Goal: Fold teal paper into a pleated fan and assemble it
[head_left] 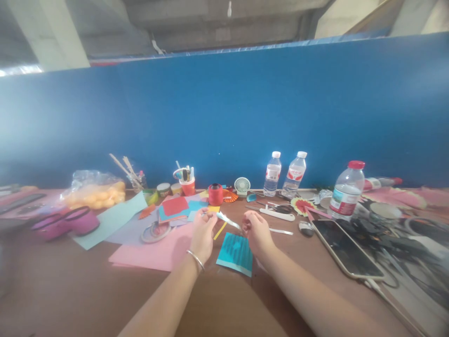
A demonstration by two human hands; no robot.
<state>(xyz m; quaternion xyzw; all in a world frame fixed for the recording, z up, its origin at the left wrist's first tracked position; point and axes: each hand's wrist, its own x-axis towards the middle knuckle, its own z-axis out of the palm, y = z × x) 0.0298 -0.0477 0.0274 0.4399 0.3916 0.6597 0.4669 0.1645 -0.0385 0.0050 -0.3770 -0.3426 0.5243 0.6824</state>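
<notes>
My left hand [204, 231], with a silver bangle at its wrist, pinches one end of a narrow whitish strip [228, 221], perhaps paper or tape. The strip slants down to my right hand [257, 231], whose curled fingers meet at its other end; the exact grip there is blurred. Under the hands lies a teal paper piece [234, 255] with darker stripes and a pale lower edge. A thin yellow strip [220, 231] is beside my left hand, and a white strip [281, 231] lies right of my right hand.
Pink paper sheets [150, 250] and a roll of tape [156, 231] lie left. Behind stand a red cup [187, 187], small fan [242, 186] and water bottles [272, 174]. A utility knife [277, 215], phone [347, 248] and tangled cables [389, 243] are right.
</notes>
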